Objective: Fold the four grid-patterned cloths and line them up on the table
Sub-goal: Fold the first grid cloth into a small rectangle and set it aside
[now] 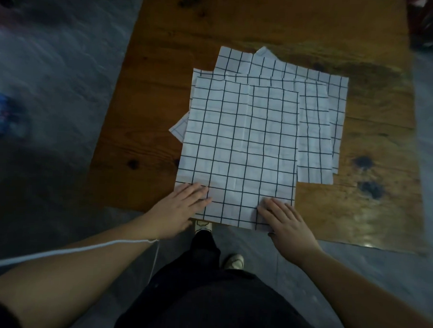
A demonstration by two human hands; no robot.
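Observation:
White cloths with a black grid lie unfolded in a loose, overlapping pile on a brown wooden table (357, 207). The top cloth (238, 145) lies flat and reaches the near table edge. Under it, offset to the right, is a second cloth (313, 133), and a third cloth (284, 65) sticks out at the far side. A corner of another cloth (178, 128) pokes out on the left. My left hand (181, 207) rests flat on the top cloth's near left corner. My right hand (286, 224) presses flat on its near right corner. Neither hand grips anything.
The table's near edge runs just under my hands, with bare wood right of the pile and beyond it. Grey floor surrounds the table. A blurred blue object (1, 114) lies on the floor at left. A white cord (70, 250) crosses my left forearm.

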